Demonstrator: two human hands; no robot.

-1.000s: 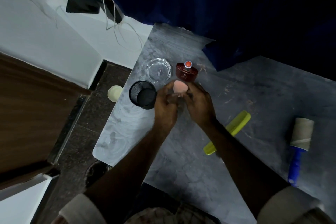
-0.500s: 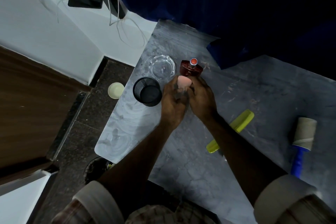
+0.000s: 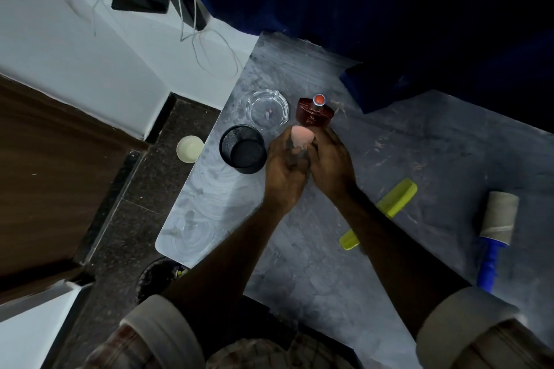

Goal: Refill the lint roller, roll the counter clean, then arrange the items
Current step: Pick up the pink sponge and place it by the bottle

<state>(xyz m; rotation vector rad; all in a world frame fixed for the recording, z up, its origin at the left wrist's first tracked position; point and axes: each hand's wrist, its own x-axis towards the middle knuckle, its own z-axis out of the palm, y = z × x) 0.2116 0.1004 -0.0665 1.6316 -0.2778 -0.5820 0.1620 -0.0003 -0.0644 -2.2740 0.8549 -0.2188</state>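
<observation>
Both hands carry the sponge toward the bottle.

Left hand (image 3: 286, 165) and right hand (image 3: 329, 159) together clasp the peach teardrop makeup sponge (image 3: 302, 136), now nearer the dark red glass perfume bottle (image 3: 314, 113): arranging underway.

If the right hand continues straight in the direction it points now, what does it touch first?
Probably the red perfume bottle, just beyond the right hand and the pink sponge it holds; depth is unclear.

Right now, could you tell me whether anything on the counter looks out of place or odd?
Yes: the lint roller on the counter's right shows bare brown cardboard, so it appears unrefilled, and pale debris flecks lie scattered around the red bottle.
</observation>
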